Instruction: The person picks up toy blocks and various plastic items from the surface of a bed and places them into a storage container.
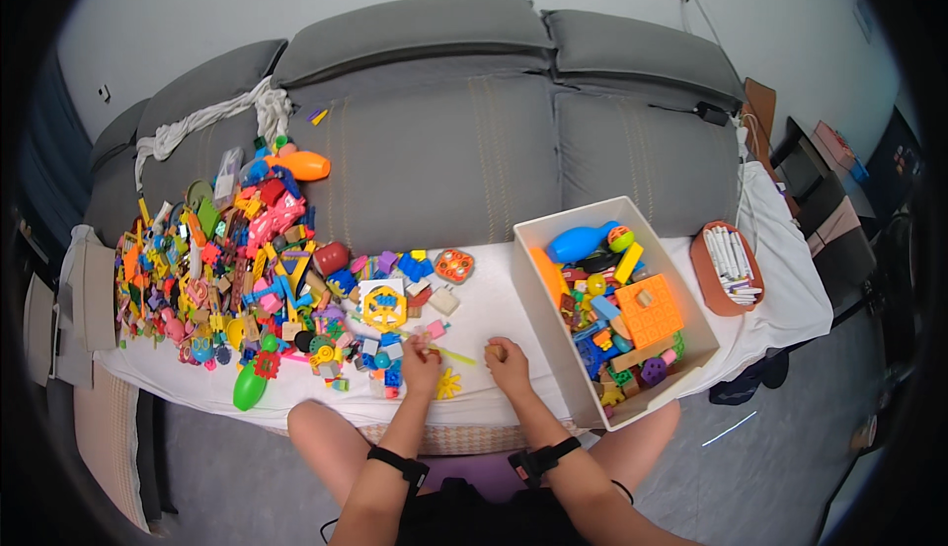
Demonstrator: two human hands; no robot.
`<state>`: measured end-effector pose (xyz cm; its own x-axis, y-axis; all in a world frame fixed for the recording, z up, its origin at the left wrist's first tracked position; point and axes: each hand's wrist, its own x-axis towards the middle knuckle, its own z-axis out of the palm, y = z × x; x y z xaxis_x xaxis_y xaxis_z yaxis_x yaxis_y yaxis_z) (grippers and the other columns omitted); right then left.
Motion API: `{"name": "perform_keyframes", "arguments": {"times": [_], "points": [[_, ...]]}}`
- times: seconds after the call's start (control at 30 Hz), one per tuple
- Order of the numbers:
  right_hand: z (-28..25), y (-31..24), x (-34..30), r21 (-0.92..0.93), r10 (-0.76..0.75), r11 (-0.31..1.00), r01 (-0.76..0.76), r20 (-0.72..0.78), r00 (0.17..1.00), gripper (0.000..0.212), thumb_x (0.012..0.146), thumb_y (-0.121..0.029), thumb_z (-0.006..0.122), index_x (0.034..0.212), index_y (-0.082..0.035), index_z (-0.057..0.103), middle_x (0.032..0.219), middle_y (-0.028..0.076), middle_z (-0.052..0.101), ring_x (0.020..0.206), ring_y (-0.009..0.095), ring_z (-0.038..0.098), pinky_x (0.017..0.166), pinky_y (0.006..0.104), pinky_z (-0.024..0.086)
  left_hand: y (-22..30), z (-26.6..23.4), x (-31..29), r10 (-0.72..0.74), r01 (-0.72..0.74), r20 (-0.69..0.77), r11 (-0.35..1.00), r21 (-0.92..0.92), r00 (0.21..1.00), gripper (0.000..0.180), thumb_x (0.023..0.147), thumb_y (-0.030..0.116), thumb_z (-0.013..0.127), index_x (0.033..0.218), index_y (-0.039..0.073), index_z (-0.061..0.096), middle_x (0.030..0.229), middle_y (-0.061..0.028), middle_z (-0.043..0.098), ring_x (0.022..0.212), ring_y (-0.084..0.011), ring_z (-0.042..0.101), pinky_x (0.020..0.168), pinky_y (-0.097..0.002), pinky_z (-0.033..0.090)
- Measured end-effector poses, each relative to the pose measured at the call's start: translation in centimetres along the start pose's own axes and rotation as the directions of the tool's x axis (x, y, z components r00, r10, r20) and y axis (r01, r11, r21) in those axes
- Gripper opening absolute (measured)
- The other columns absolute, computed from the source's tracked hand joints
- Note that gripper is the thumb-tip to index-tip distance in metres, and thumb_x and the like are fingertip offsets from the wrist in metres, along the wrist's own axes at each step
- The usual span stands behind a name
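Note:
My left hand (422, 366) is over the white cloth at the near edge of the toy pile. Its fingers are pinched at one end of a thin yellow-green stick (456, 356), which points right toward my other hand. My right hand (509, 365) is curled closed a little way right of the stick's tip; whatever its fingers hold, if anything, is hidden. A yellow flower-shaped piece (448, 383) lies just below the stick. Close above my left hand are a pink block (435, 329) and a yellow ring-shaped toy (383, 306).
A big heap of mixed small toys (212, 279) covers the left of the sofa seat. To my right stands a pale bin (553, 344) of toys, with an orange bumpy block (650, 311) on top. Beyond it sits a red-brown basket (701, 274) of white markers.

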<state>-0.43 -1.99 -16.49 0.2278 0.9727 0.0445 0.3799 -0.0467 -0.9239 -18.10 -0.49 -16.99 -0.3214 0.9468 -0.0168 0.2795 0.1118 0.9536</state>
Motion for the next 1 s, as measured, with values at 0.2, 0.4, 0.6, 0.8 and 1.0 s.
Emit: {"name": "perform_keyframes", "arguments": {"times": [0.2, 0.4, 0.6, 0.8, 1.0], "points": [[-6.4, -11.1, -1.4, 0.288, -0.130, 0.940, 0.184, -0.197, 0.972, 0.030, 0.079, -0.003, 0.059, 0.108, -0.004, 0.052, 0.101, 0.008, 0.049, 0.069, 0.013, 0.058, 0.057, 0.0211, 0.048, 8.9, 4.4, -1.2, -0.054, -0.025, -0.128, 0.835, -0.550, 0.990, 0.040, 0.083, 0.002, 0.051, 0.121, 0.001, 0.037, 0.115, -0.0122, 0.046, 0.086, -0.0180, 0.057, 0.063, -0.0267, 0.051], [-11.1, -15.2, -3.2, 0.218, -0.124, 0.904, 0.368, -0.691, 0.713, 0.049, 0.079, 0.006, 0.048, 0.126, 0.000, 0.036, 0.128, 0.018, 0.036, 0.094, 0.021, 0.057, 0.067, 0.0218, 0.045, 18.8, 10.6, -6.1, 0.242, 0.006, 0.325, 0.794, -0.608, 0.914, 0.049, 0.084, 0.005, 0.053, 0.129, 0.006, 0.034, 0.120, -0.0135, 0.046, 0.092, -0.0173, 0.057, 0.077, -0.0271, 0.048], [-8.2, -12.1, -2.5, 0.239, -0.173, 0.940, 0.243, -0.281, 0.944, 0.041, 0.078, 0.006, 0.048, 0.118, -0.001, 0.045, 0.120, 0.014, 0.046, 0.086, 0.016, 0.059, 0.067, 0.0231, 0.048, 12.5, 7.4, -5.8, 0.206, -0.040, 0.369, 0.911, -0.410, 0.906, 0.024, 0.087, 0.006, 0.049, 0.110, 0.002, 0.051, 0.104, -0.0132, 0.058, 0.090, -0.0149, 0.058, 0.076, -0.0241, 0.047], [0.5, -8.4, -1.7, -0.359, 0.018, 0.926, 0.114, 0.344, 0.939, 0.039, 0.073, -0.025, 0.063, 0.108, -0.010, 0.057, 0.108, 0.012, 0.054, 0.088, 0.022, 0.059, 0.069, 0.0331, 0.049, 4.2, -2.8, -3.3, 0.461, -0.456, 0.064, 0.834, 0.311, 0.885, 0.037, 0.069, -0.002, 0.055, 0.104, 0.008, 0.058, 0.100, -0.0140, 0.056, 0.090, -0.0292, 0.053, 0.082, -0.0373, 0.042], [5.4, -8.3, -3.1, -0.680, 0.189, 0.685, 0.261, 0.512, 0.838, 0.058, 0.063, -0.042, 0.069, 0.112, -0.013, 0.055, 0.104, 0.011, 0.054, 0.090, 0.025, 0.058, 0.072, 0.0377, 0.048, 2.3, -7.2, -0.3, 0.417, -0.424, 0.140, 0.738, 0.524, 0.898, 0.045, 0.064, -0.002, 0.056, 0.105, 0.015, 0.061, 0.106, -0.0115, 0.052, 0.092, -0.0316, 0.048, 0.081, -0.0387, 0.041]]}}
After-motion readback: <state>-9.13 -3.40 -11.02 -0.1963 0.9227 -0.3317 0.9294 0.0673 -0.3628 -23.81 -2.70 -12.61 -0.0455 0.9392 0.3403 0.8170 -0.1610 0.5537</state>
